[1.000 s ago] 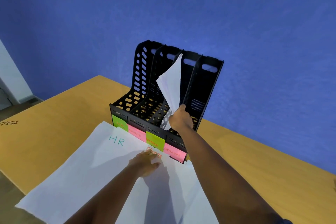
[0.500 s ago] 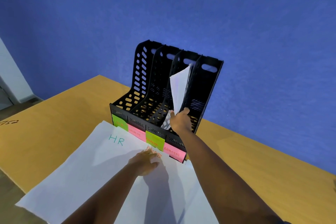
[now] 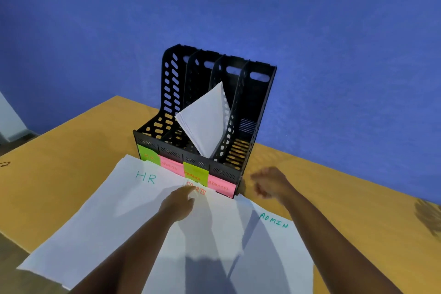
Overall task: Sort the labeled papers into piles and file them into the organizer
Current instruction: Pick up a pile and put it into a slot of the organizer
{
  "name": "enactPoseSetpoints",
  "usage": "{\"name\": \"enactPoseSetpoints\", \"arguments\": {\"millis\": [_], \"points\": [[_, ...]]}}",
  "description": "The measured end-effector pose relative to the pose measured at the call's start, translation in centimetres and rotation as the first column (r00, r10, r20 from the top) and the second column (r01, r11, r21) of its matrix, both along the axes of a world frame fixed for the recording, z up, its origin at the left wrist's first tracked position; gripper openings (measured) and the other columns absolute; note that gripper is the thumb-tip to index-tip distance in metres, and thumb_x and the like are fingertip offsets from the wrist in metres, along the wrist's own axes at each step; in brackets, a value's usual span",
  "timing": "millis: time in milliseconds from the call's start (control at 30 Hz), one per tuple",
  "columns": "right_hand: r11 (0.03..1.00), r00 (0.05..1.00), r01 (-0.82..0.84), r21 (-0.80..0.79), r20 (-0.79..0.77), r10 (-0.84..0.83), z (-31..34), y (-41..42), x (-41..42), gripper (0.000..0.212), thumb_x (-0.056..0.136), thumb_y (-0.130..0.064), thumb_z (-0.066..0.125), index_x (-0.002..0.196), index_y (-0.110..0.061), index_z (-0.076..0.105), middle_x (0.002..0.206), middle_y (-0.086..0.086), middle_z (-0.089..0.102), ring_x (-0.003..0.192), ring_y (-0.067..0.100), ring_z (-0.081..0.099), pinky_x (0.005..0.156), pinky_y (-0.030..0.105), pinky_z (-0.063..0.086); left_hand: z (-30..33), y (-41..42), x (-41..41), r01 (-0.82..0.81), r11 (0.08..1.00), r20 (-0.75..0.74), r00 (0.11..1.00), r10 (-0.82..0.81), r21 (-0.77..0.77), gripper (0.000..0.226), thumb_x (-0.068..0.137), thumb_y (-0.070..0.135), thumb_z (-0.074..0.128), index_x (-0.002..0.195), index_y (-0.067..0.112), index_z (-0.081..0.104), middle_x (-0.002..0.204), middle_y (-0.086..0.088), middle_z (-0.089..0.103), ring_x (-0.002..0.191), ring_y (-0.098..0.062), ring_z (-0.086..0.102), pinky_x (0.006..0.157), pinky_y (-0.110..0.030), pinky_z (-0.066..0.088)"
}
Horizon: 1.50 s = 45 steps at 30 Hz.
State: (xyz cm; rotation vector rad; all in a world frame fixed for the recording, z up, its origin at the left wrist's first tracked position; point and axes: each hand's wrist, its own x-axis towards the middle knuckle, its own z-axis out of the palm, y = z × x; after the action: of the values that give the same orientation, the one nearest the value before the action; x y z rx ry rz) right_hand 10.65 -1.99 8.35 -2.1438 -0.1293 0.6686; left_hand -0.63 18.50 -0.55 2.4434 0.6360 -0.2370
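A wooden table (image 3: 71, 155) bears three paper piles: HR pile (image 3: 100, 210), sports pile (image 3: 205, 234), admin pile (image 3: 279, 258). Behind them stands the black organizer (image 3: 260, 93), with a sheaf of papers (image 3: 205, 122) leaning in its third slot. The left hand (image 3: 177, 203) presses flat on the sports pile. The right hand (image 3: 267, 182), blurred, hovers loosely curled, holding nothing.

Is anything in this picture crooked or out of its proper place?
Yes. The white paper stack in the organizer stands tilted in the third slot, behind the green FINANCE label. Its corner leans left over the divider instead of sitting straight. The three piles on the table overlap loosely.
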Motion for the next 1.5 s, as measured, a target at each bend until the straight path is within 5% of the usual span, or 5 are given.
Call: {"name": "enactPoseSetpoints", "arguments": {"millis": [267,567,767,933,1500], "points": [[0.997,0.849,0.07,-0.025,-0.523,-0.073,-5.8,-4.4,-9.1,0.021,0.088,-0.025,0.059,0.075,-0.01,0.053,0.063,0.006,0.053,0.046,0.012,0.049,0.052,0.021,0.041,1.4,-1.4,-1.4,-0.337,0.897,-0.075,0.926,0.371,0.285,0.034,0.087,0.017,0.04,0.116,0.01,0.057,0.12,-0.01,0.062,0.113,-0.027,0.058,0.092,-0.031,0.045],[0.908,0.849,0.392,0.148,-0.438,-0.295,-7.6,0.6,-12.5,0.056,0.08,-0.021,0.067,0.128,-0.012,0.041,0.125,0.007,0.057,0.112,0.026,0.055,0.068,0.033,0.054,1.3,-1.1,-2.6,-0.344,0.919,-0.13,0.919,0.372,0.194,0.041,0.093,0.021,0.036,0.127,0.005,0.052,0.132,-0.015,0.055,0.123,-0.03,0.05,0.1,-0.033,0.041],[0.825,0.936,0.352,-0.442,0.158,-0.314,-7.6,-2.8,-11.7,0.07,0.085,-0.044,0.055,0.141,-0.017,0.024,0.146,0.007,0.034,0.135,0.027,0.03,0.107,0.039,0.031,0.9,-0.6,-2.6,-0.266,0.948,-0.133,0.948,0.29,0.175,0.054,0.088,0.041,0.047,0.129,0.005,0.049,0.131,-0.014,0.056,0.122,-0.029,0.051,0.099,-0.034,0.042],[0.719,0.87,0.461,-0.52,0.104,-0.482,-8.0,-8.2,-9.6,0.084,0.072,-0.045,0.069,0.136,-0.012,0.027,0.138,0.013,0.03,0.129,0.03,0.029,0.102,0.043,0.032,0.8,-0.3,-2.5,-0.153,0.964,-0.241,0.948,0.205,0.219,0.099,0.057,0.07,0.07,0.129,0.008,0.042,0.131,-0.008,0.055,0.124,-0.025,0.05,0.096,-0.033,0.045],[0.807,0.936,0.329,-0.49,0.058,-0.346,-8.1,-8.8,-7.9,0.064,0.059,-0.037,0.083,0.114,-0.013,0.058,0.114,0.006,0.067,0.107,0.025,0.062,0.086,0.03,0.049,0.7,-0.6,-2.6,-0.128,0.951,-0.235,0.952,0.197,0.282,0.101,0.054,0.072,0.069,0.127,0.009,0.041,0.127,-0.008,0.055,0.121,-0.025,0.052,0.093,-0.034,0.048]]}}
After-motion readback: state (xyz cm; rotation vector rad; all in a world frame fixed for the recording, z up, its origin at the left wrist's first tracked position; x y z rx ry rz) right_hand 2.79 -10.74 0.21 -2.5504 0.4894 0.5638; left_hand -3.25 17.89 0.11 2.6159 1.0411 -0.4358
